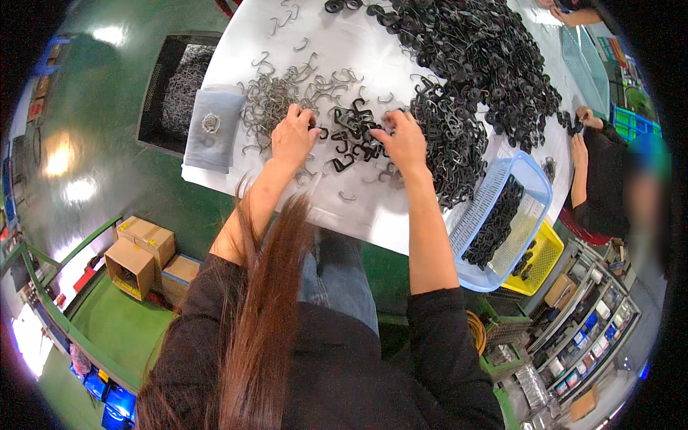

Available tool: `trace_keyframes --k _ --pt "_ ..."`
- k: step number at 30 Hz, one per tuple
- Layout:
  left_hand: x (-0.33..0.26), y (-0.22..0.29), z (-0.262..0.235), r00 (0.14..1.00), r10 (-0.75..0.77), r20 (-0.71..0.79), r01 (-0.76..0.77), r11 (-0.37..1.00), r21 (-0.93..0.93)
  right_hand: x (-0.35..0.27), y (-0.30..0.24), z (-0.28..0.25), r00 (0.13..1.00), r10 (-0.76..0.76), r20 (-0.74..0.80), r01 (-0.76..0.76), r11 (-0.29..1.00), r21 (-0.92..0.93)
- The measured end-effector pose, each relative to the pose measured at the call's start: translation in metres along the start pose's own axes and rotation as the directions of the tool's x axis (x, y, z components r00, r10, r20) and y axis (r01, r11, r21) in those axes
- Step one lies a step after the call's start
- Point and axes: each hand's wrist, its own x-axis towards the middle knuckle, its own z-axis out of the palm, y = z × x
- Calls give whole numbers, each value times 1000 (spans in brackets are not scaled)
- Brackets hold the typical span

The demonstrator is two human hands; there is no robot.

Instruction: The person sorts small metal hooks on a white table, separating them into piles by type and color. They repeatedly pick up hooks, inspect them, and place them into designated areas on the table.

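Note:
My left hand [292, 137] is over the white table with its fingers curled and pinched on a small black part [322, 133]. Opposite it, my right hand [403, 140] is closed too, thumb toward the fingers. Its fingertips are slightly blurred, and what they hold is hard to make out. Between both hands lies a small heap of black hook-shaped parts [352, 133]. Loose silver metal hooks [269, 100] spread beside and beyond my left hand. A large pile of black parts with metal hooks [473, 64] reaches from my right hand to the far side.
At the table's right edge, a blue basket [462, 240] holds black parts, with a yellow basket [548, 261] below it. A grey pouch [215, 132] lies at the left edge, beside a black crate [147, 118] of metal pieces. A co-worker's hands [580, 140] are at right.

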Motion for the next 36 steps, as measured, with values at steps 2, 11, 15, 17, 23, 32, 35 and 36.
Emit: trace_keyframes --k 2,11,15,17,23,32,35,36 --pt "0 -1 1 998 60 -10 -60 998 30 1 -13 11 999 -26 27 30 982 -186" --pt "3 9 -5 996 -7 -88 -5 989 -146 0 14 -11 987 160 28 -162 982 96" --pt "22 38 11 988 -115 -108 100 986 -130 -10 24 -21 962 269 43 -269 917 293" --pt "29 52 22 981 -139 -133 132 990 -58 -17 24 -29 941 320 111 -335 825 456" --pt "46 49 17 980 -37 197 132 860 -493 -44 40 -54 900 389 195 -386 510 769" --pt "44 22 -2 984 -35 172 120 851 -511 -64 57 -27 884 467 16 -352 643 680" --pt "41 20 -6 955 0 297 237 602 -762 -61 53 -26 887 458 -59 -226 541 810" --pt "39 20 -8 940 -42 338 314 496 -810 -60 52 -28 871 492 -10 -259 475 841"
